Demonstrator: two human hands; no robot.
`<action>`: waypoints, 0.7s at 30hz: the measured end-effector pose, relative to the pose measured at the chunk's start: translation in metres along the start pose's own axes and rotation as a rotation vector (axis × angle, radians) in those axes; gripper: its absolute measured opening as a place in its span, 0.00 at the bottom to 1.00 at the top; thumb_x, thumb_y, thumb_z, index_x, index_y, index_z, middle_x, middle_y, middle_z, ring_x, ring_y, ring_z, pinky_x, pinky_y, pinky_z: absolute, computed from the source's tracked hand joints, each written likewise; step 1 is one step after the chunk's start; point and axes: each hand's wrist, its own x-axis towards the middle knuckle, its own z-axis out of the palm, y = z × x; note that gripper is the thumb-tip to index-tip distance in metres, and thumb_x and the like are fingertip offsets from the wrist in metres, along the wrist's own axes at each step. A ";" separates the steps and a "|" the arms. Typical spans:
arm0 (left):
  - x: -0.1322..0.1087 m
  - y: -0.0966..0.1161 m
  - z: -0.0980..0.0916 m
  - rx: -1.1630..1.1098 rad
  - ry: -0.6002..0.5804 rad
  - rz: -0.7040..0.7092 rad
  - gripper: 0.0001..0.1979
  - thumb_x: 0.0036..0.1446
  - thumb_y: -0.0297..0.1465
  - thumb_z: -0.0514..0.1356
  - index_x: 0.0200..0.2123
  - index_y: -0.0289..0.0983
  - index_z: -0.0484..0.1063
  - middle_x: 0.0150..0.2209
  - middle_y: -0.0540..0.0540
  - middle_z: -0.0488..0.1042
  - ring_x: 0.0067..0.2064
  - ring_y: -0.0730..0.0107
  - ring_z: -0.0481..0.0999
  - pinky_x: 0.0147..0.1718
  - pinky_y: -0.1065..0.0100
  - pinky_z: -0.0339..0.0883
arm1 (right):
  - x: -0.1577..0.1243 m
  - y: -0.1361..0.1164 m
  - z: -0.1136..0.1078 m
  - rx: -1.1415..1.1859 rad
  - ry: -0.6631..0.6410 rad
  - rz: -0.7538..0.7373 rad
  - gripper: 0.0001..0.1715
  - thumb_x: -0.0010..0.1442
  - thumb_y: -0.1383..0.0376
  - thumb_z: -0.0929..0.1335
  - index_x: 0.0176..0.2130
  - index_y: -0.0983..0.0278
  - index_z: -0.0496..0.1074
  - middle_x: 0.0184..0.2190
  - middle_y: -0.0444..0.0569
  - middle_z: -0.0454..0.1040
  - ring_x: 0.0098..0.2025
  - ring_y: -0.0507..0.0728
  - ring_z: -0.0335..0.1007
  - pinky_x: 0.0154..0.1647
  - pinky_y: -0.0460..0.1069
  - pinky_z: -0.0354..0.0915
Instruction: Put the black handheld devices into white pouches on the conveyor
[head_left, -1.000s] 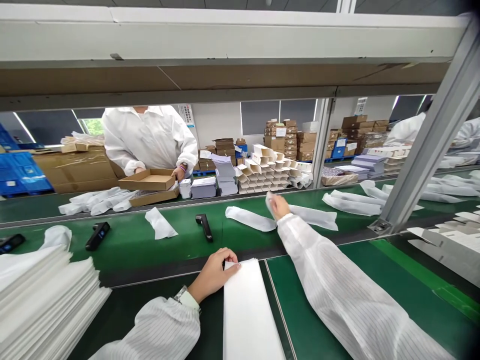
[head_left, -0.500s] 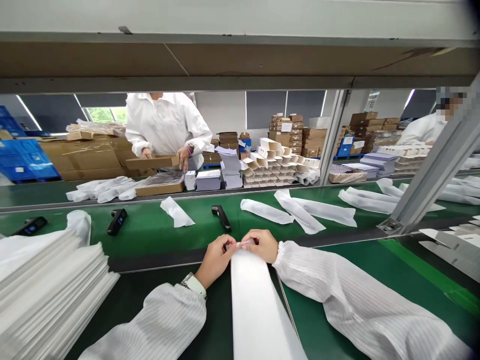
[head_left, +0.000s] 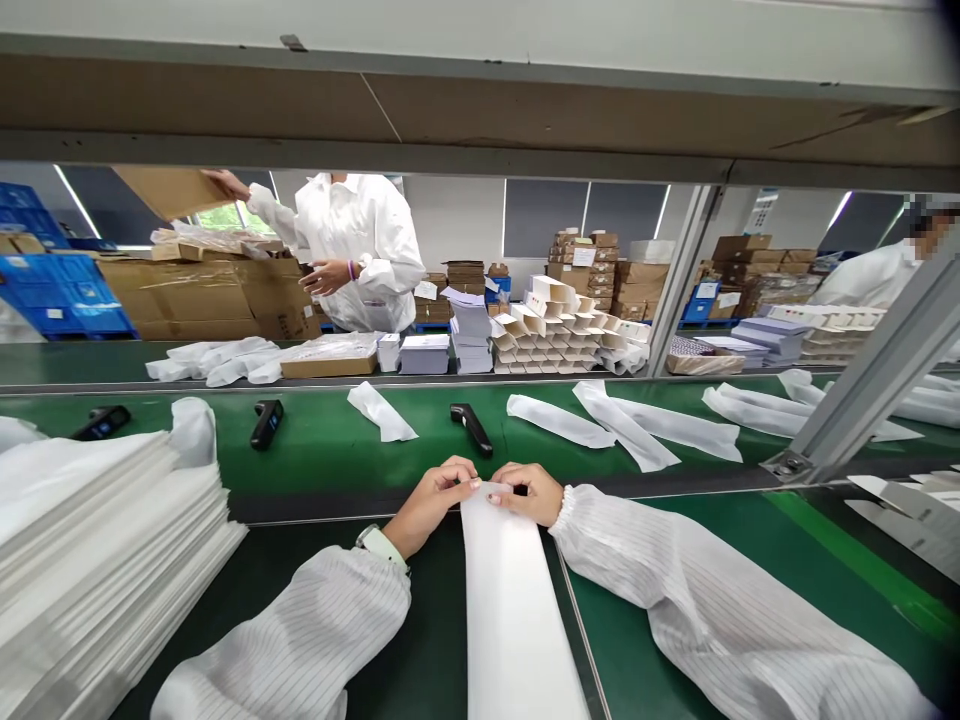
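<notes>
A long, flat white sleeve bag (head_left: 514, 610) stretches from my hands toward the bottom edge of the view. My left hand (head_left: 437, 503) pinches its far left corner between thumb and fingers. At the far right corner, my right hand (head_left: 531, 492) grips the same end, fingers curled over it. Just beyond my hands, a black handheld device (head_left: 471, 430) lies on the green belt (head_left: 420, 465). To my left rises a thick stack of similar white sleeves (head_left: 112, 560).
More black devices (head_left: 267, 424) and loose white sleeves (head_left: 561, 421) lie along the belt. A slanted metal post (head_left: 862, 390) stands at right. Open white boxes (head_left: 555, 335) are piled beyond. Across the line, a co-worker in white (head_left: 360, 250) raises a cardboard piece (head_left: 166, 190). An overhead shelf (head_left: 480, 100) spans the top.
My fingers have shifted slightly apart on the sleeve's end, and both hands still hold it. The co-worker has lifted cardboard up to the left. The view has turned slightly left.
</notes>
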 end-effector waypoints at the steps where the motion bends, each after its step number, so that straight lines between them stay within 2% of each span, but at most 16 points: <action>1: 0.000 0.001 0.000 -0.058 -0.010 -0.015 0.13 0.48 0.34 0.56 0.17 0.33 0.60 0.30 0.49 0.59 0.31 0.74 0.60 0.28 0.73 0.54 | 0.002 0.000 -0.002 0.033 -0.033 0.010 0.17 0.49 0.56 0.64 0.16 0.64 0.65 0.26 0.47 0.69 0.30 0.54 0.64 0.28 0.47 0.60; 3: -0.001 0.002 0.001 -0.127 -0.024 -0.044 0.12 0.49 0.34 0.55 0.19 0.34 0.60 0.28 0.49 0.60 0.29 0.75 0.60 0.28 0.74 0.54 | 0.011 0.001 -0.005 0.062 -0.040 0.053 0.17 0.51 0.56 0.63 0.19 0.64 0.67 0.29 0.48 0.69 0.33 0.54 0.65 0.33 0.48 0.60; 4: -0.001 0.002 0.002 -0.143 -0.025 -0.058 0.11 0.48 0.34 0.55 0.20 0.34 0.60 0.27 0.50 0.60 0.28 0.75 0.60 0.27 0.74 0.54 | 0.019 0.002 -0.006 0.030 0.014 0.103 0.16 0.52 0.56 0.62 0.22 0.64 0.67 0.32 0.48 0.69 0.35 0.55 0.64 0.35 0.49 0.60; 7: 0.001 0.002 0.007 -0.139 -0.006 -0.071 0.12 0.46 0.34 0.57 0.19 0.34 0.59 0.26 0.49 0.62 0.29 0.74 0.61 0.27 0.74 0.54 | 0.049 0.013 -0.006 -0.162 0.290 0.307 0.10 0.49 0.60 0.65 0.34 0.62 0.67 0.37 0.50 0.66 0.44 0.58 0.59 0.46 0.54 0.52; 9: 0.002 0.000 0.009 -0.122 0.002 -0.064 0.12 0.45 0.34 0.58 0.19 0.34 0.59 0.28 0.49 0.63 0.30 0.73 0.61 0.28 0.74 0.54 | 0.070 0.027 -0.004 -0.188 0.385 0.403 0.19 0.45 0.66 0.68 0.40 0.61 0.64 0.40 0.52 0.64 0.49 0.62 0.53 0.49 0.58 0.46; 11: 0.003 -0.001 0.009 -0.090 0.000 -0.066 0.13 0.45 0.36 0.58 0.20 0.34 0.59 0.26 0.50 0.62 0.28 0.74 0.61 0.27 0.74 0.54 | 0.086 0.040 -0.002 -0.100 0.397 0.433 0.27 0.43 0.69 0.69 0.44 0.61 0.60 0.41 0.53 0.65 0.49 0.63 0.54 0.49 0.60 0.47; 14: 0.003 -0.003 0.007 0.009 -0.014 -0.052 0.13 0.46 0.37 0.57 0.20 0.34 0.59 0.22 0.52 0.58 0.25 0.76 0.57 0.25 0.75 0.52 | 0.096 0.046 -0.006 0.100 0.404 0.423 0.32 0.49 0.68 0.64 0.52 0.60 0.49 0.37 0.50 0.67 0.44 0.59 0.62 0.44 0.56 0.56; 17: 0.004 -0.005 0.006 0.076 -0.034 -0.038 0.13 0.47 0.37 0.56 0.21 0.35 0.59 0.22 0.53 0.56 0.25 0.77 0.56 0.24 0.75 0.52 | 0.090 0.032 -0.016 0.324 0.377 0.356 0.34 0.53 0.66 0.60 0.54 0.57 0.38 0.37 0.47 0.68 0.39 0.54 0.67 0.37 0.53 0.63; 21: 0.004 -0.007 0.007 0.050 -0.005 -0.042 0.10 0.49 0.36 0.55 0.24 0.35 0.61 0.23 0.53 0.55 0.25 0.77 0.55 0.24 0.76 0.51 | 0.069 0.001 -0.027 0.799 0.237 0.290 0.45 0.45 0.65 0.68 0.52 0.49 0.37 0.33 0.42 0.69 0.32 0.56 0.70 0.29 0.54 0.66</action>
